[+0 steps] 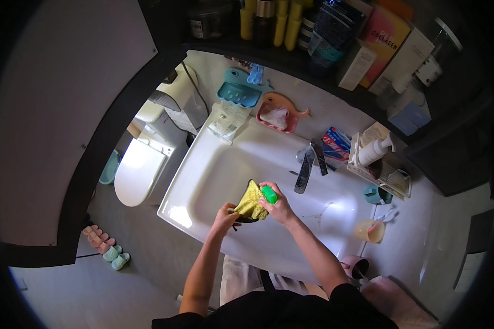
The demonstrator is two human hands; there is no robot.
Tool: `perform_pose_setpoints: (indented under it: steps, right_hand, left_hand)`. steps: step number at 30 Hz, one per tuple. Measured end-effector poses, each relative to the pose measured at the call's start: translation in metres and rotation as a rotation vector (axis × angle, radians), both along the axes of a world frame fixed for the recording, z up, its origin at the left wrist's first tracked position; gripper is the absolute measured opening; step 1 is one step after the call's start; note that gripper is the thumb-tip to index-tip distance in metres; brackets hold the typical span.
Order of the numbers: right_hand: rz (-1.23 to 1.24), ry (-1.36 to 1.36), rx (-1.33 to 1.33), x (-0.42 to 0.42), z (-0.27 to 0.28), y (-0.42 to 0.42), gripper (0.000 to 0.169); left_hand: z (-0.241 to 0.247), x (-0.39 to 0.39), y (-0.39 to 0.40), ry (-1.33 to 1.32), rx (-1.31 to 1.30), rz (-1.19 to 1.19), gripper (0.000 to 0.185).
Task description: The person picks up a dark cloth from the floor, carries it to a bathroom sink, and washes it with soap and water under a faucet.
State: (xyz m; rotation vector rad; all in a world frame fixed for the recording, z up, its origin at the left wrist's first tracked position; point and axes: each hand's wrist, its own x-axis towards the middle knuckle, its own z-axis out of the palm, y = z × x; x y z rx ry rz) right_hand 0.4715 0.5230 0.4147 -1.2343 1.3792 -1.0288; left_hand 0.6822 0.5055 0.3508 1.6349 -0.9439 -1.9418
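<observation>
Over the basin of a white ceramic sink, my left hand pinches the lower left edge of a yellow cloth with a dark border. My right hand grips a bright green block, probably a bar of soap, against the cloth's right side. The cloth is stretched between both hands. A chrome faucet stands just beyond and to the right of my right hand.
Whale-shaped soap holders, one blue and one pink, hang behind the sink. A white rack holds a pump bottle. Cups, including a yellowish one, line the right side. A crowded dark shelf overhangs; a toilet is left.
</observation>
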Motion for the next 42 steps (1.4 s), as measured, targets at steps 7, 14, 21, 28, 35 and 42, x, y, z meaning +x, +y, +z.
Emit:
perform_pose_setpoints:
  steps: [7, 14, 21, 28, 35, 42]
  right_hand:
    - [-0.008, -0.868, 0.220, 0.016, 0.023, 0.008, 0.050]
    - [-0.084, 0.120, 0.112, 0.017, 0.005, 0.004, 0.053]
    - [0.517, 0.896, -0.866, 0.054, 0.018, 0.020, 0.060]
    - [-0.038, 0.883, -0.375, 0.061, 0.001, -0.007, 0.062]
    - [0.284, 0.824, -0.666, 0.034, -0.009, -0.006, 0.054]
    - [0.412, 0.924, -0.690, 0.047, 0.006, 0.017, 0.055]
  left_hand:
    - [-0.034, -0.023, 0.008, 0.550, -0.206, 0.528, 0.036]
    - [0.032, -0.051, 0.020, 1.323, 0.062, 0.355, 0.063]
    - [0.028, -0.049, 0.016, 1.197, 0.196, 0.371, 0.052]
    - [-0.011, -0.055, 0.014, 1.090, 0.222, 0.362, 0.051]
    - [0.000, -0.058, 0.029, 1.069, 0.162, 0.381, 0.051]
    - [0.003, -0.062, 0.035, 1.319, 0.099, 0.402, 0.052]
